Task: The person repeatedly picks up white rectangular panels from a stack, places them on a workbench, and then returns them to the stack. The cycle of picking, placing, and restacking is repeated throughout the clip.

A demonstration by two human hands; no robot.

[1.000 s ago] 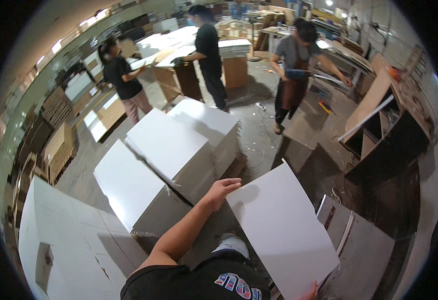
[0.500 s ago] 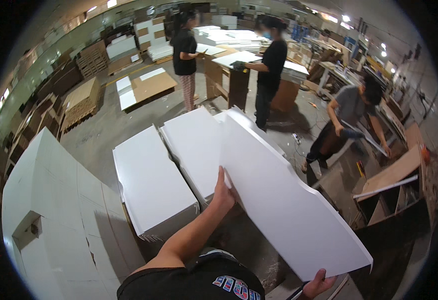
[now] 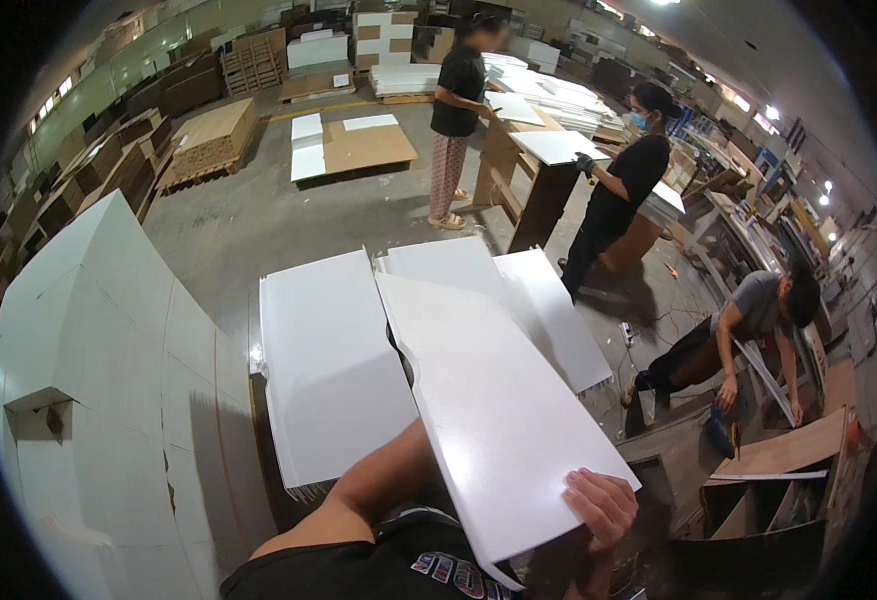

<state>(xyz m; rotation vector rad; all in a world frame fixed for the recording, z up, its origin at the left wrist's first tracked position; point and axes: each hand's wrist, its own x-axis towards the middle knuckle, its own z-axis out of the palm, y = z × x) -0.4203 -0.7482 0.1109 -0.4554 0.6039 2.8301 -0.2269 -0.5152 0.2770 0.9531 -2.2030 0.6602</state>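
Note:
A long white panel (image 3: 494,400) with a wavy cutout in its left edge lies aslant in front of me, glossy face up. At its near right corner my right hand (image 3: 601,508) grips the edge, fingers bent over the top face. My left forearm (image 3: 389,475) passes under the panel's left edge, and the hand itself is hidden beneath it. Beyond and to the left are a stack of similar white panels (image 3: 329,350) and a second stack (image 3: 449,265). Another white panel (image 3: 559,320) lies on the right, partly covered.
A tall white stack (image 3: 109,400) rises at my left. At right, a crouching person (image 3: 759,310) handles a strip beside a wooden cabinet frame (image 3: 774,500) and a blue power tool (image 3: 724,430). Two people stand at a brown workbench (image 3: 544,200). Pallets of boards (image 3: 209,140) stand farther back.
The panel has swung from upright on its edge to a flatter pose and moved left, over the stacks. My right hand has come up and inward with it. My left hand has gone under it.

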